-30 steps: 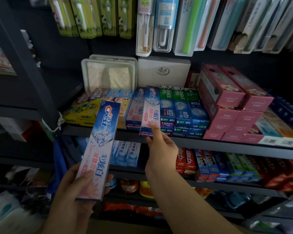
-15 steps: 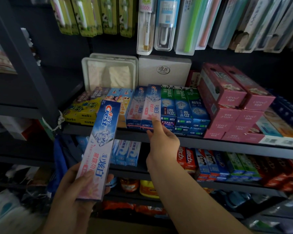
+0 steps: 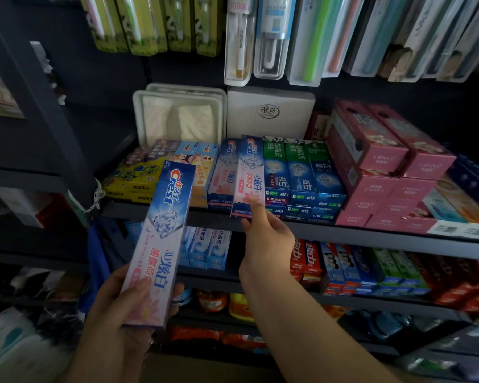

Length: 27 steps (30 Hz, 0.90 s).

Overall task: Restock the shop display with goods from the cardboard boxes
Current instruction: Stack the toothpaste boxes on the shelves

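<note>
My left hand grips the lower end of a long blue and pink Crest toothpaste box, held tilted in front of the shelving. My right hand reaches to the middle shelf. Its forefinger lies on top of a second, matching Crest box and its thumb is at that box's front end. This box lies lengthwise in the toothpaste row, its end a little over the shelf edge.
Green and blue Darlie boxes lie right of the Crest row, then stacked pink boxes. Children's toothpaste boxes lie to the left. Toothbrush packs hang above. More toothpaste fills the lower shelf.
My right hand has nudged the shelf Crest box back and forth a little and stays on its front end. The left hand and its box have hardly moved.
</note>
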Available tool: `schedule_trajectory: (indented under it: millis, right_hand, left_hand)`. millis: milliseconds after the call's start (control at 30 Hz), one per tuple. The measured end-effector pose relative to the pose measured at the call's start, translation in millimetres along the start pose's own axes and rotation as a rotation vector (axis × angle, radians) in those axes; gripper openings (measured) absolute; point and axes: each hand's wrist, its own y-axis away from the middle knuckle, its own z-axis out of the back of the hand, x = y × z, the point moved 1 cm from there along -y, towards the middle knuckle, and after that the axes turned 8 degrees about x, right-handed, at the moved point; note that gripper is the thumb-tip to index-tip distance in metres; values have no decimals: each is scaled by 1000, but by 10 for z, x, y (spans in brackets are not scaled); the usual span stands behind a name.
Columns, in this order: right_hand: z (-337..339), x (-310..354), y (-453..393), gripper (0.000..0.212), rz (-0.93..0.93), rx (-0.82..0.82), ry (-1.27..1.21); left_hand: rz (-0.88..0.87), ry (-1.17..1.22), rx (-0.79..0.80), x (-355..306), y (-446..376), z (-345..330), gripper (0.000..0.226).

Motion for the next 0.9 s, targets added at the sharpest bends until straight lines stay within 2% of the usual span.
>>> schedule_trajectory:
  millis: [167,267,400,500,600,700,767,900]
  right_hand:
    - [-5,4,-61,49,71,22,116]
    - [2,30,-76,50,64,38,146]
    - [5,103,-36,40,29,68,40]
    - [-29,131,-30,42,-20,78,21]
    - [-33,144,-55,35,-60,92,5]
    - [-28,148,-72,27,-59,105,35]
    - [-21,151,-75,22,-46,108,61]
    - [-3,129,-79,22,-74,109,28]
  left_hand:
    - [0,14,-49,-34,4,-35,107]
    - [-1,15,-53,-42,11,-49,111]
    - [15,18,-57,-21,6,-50,112]
    - [16,35,-52,-1,-13,-31,100]
    - [3,7,-29,2,-11,-48,93]
    - [-15,37,-44,-20,4,-73,46]
    - [-11,30,-68,-1,9,-85,27]
    - [-2,22,-73,4,9,-108,23]
